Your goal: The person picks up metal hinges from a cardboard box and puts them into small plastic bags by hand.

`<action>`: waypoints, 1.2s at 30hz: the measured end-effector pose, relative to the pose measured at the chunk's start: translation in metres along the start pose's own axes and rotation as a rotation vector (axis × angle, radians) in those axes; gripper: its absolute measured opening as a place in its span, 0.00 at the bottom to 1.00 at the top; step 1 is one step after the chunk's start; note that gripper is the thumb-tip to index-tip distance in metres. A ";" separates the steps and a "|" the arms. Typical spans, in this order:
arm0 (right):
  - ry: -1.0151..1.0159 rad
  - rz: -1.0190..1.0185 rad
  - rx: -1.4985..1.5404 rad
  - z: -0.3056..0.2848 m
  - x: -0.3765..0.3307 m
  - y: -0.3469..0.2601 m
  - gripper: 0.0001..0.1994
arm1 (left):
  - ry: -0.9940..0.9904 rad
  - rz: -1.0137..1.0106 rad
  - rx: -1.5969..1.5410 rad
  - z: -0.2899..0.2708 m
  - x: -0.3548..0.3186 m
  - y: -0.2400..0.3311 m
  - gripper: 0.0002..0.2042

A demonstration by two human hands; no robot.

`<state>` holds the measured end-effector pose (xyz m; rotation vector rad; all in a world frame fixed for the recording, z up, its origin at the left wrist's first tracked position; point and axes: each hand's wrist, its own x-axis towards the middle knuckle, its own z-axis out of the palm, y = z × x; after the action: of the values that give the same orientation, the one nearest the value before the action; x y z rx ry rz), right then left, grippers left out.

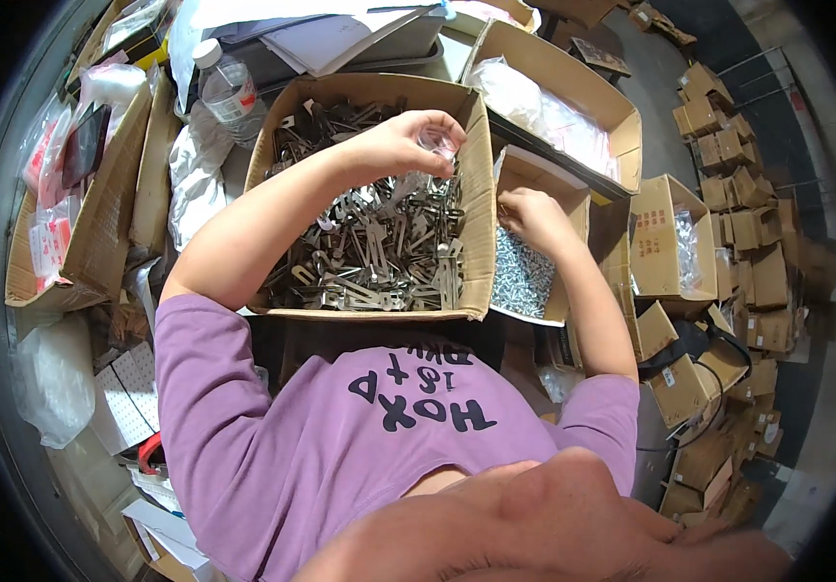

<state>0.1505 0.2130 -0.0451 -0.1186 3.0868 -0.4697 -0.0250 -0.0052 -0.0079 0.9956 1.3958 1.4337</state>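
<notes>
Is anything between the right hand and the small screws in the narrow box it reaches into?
Nothing visible. The right hand is inside the narrow box, just above the heap of small screws, with its fingers down among them. The box's cardboard wall is beside the hand, not across its path.

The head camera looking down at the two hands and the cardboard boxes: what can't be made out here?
- Left hand: holds a small clear bag; its contents are too small to tell.
- Right hand: fingertips are hidden behind the wall of the narrow cardboard box of small silvery screws.
- Big cardboard box of flat grey metal brackets: the forearm covers its left part.
</notes>
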 end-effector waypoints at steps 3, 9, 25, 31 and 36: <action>-0.006 0.059 -0.036 0.007 -0.001 -0.002 0.11 | 0.025 -0.022 -0.040 0.001 -0.001 0.000 0.22; 0.014 0.124 -0.050 0.012 0.005 -0.002 0.08 | 0.038 -0.040 -0.089 -0.002 -0.002 -0.005 0.21; 0.158 0.192 -0.022 0.012 0.009 0.009 0.08 | 0.017 -0.044 -0.079 0.004 -0.002 0.001 0.21; 0.416 0.161 0.821 -0.040 0.013 -0.025 0.08 | -0.021 0.047 0.195 0.014 -0.003 0.008 0.21; 0.354 -0.089 0.908 -0.051 0.034 -0.066 0.11 | -0.105 0.082 0.136 0.019 -0.005 0.000 0.23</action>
<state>0.1199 0.1629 0.0231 -0.1621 2.8083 -1.9860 -0.0054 -0.0038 -0.0072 1.2099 1.4041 1.3394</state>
